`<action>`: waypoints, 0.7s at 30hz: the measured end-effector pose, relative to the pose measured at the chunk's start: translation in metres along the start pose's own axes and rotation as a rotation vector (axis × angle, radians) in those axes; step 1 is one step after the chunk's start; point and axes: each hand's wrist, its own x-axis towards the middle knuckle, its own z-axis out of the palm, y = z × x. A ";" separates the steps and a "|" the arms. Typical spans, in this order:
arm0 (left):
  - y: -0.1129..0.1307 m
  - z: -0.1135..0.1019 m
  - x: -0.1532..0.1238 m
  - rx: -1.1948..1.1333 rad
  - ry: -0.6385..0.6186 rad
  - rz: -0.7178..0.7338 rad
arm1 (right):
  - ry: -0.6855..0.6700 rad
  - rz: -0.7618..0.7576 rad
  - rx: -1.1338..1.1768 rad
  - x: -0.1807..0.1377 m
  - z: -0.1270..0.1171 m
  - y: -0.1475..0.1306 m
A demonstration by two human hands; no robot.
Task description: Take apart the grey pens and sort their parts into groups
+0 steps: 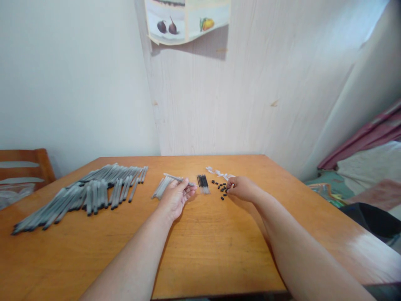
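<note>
My left hand (175, 195) is closed round a grey pen barrel (178, 179) that sticks out to the upper left and right of my fingers. Just left of it lie a few loose grey barrels (160, 189). My right hand (242, 188) rests on the orange wooden table (203, 242), its fingertips pinched at the edge of a scatter of small black caps (220, 188); what the pinch holds is too small to make out. Between my hands sits a small bundle of black ink refills (203, 182). Some small white parts (219, 172) lie behind the caps.
A large pile of grey pens (87, 194) covers the left part of the table. A wooden chair (25, 167) stands at the far left. A wall with a fruit poster (184, 19) is behind. Bedding and a dark bin (372, 219) lie right.
</note>
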 end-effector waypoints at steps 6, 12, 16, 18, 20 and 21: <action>0.000 0.001 -0.001 0.007 -0.006 -0.005 | 0.021 -0.037 0.008 -0.002 0.002 -0.003; -0.001 0.000 -0.001 0.019 -0.010 -0.013 | 0.008 -0.046 0.014 -0.001 0.003 -0.002; -0.001 0.000 0.000 0.011 -0.012 -0.013 | -0.004 -0.030 0.023 0.000 0.004 -0.001; -0.002 0.000 0.001 0.007 -0.010 -0.014 | -0.015 -0.022 0.029 0.001 0.004 -0.001; -0.002 -0.001 0.001 0.004 -0.008 -0.016 | -0.012 -0.012 0.040 0.002 0.002 0.000; -0.002 -0.001 0.001 0.003 -0.006 -0.017 | -0.004 -0.010 0.046 0.002 0.002 0.000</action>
